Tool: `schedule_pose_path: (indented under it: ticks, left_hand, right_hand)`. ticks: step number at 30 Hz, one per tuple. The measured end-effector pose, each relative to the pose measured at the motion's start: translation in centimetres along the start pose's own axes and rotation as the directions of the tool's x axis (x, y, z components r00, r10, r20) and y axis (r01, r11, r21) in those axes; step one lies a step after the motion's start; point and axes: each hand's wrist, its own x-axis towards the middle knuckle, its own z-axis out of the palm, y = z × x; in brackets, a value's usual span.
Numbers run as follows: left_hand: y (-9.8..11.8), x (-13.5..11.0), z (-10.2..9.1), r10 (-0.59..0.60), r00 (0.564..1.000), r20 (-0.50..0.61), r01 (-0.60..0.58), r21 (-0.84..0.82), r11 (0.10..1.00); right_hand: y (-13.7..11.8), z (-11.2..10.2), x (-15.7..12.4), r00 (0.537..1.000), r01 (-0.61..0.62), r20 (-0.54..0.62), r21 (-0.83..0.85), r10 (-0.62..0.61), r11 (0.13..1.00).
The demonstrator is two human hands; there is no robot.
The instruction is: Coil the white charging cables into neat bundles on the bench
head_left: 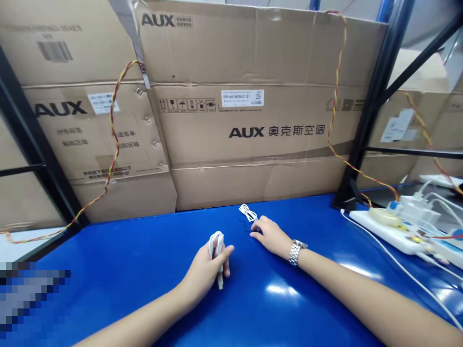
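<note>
In the head view my left hand is closed around a white cable folded into a small bundle. Its loops stick up above my fingers, and a plug end points down below them. Further back on the blue tabletop, my right hand, with a metal watch on the wrist, has its fingers pinched at the near end of a second bundled white cable. A thin dark line lies beside this bundle; whether it is a tie or a shadow I cannot make out.
Large cardboard boxes stand along the back edge. On the right, a white power strip carries several plugs and cords. A white cord runs toward the front right. Twisted red-yellow wires hang near the black rack posts.
</note>
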Motion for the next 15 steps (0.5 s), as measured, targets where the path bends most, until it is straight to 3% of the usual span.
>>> schedule_pose_path:
  ticks: [7,11,15]
  left_hand:
    - [0.2,0.6,-0.2,-0.077,0.996,0.05,0.087,-0.239,0.967]
    - [0.0,0.9,-0.4,-0.126,0.992,0.004,0.124,-0.214,0.969]
    - [-0.9,1.3,-0.7,-0.093,0.994,0.052,0.099,-0.114,0.989]
  right_hand:
    - [-0.4,0.1,-0.2,0.999,-0.019,-0.027,0.093,0.021,0.995]
    - [-1.7,-1.4,-1.0,0.999,-0.015,-0.046,0.238,0.027,0.971]
    - [-4.3,-3.2,-2.3,1.0,0.009,-0.006,0.602,-0.007,0.799]
